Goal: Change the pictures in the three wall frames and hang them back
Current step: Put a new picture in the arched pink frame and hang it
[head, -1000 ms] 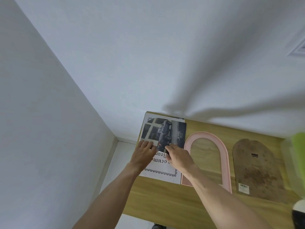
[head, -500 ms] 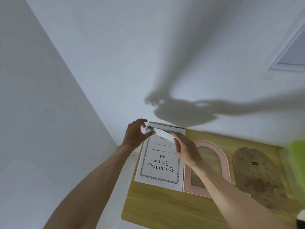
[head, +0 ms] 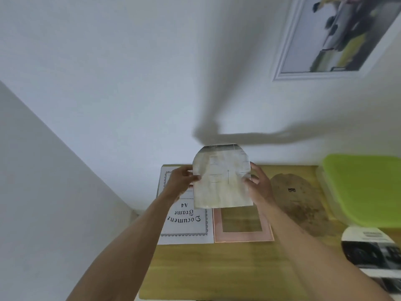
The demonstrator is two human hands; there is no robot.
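I hold an arch-topped picture sheet (head: 222,181), its pale back side facing me, above the wooden table (head: 217,270). My left hand (head: 181,180) pinches its left edge and my right hand (head: 259,185) grips its right edge. Under the sheet lies the pink arched frame (head: 243,236), empty, its top hidden by the sheet. To the frame's left lies a white "Document Frame A4" insert sheet (head: 186,220). The brown arched backing board (head: 299,198) lies to the right of the frame. A white-framed picture (head: 325,38) hangs on the wall at the upper right.
A clear box with a lime green lid (head: 364,187) stands at the table's right end. Printed pictures (head: 375,255) lie in front of it at the right edge. White walls meet in a corner to the left of the table.
Both hands lifted the picture off the A4 sheet, turned it back side up and carried it right, over the pink frame. The view has tilted up, showing the hung frame.
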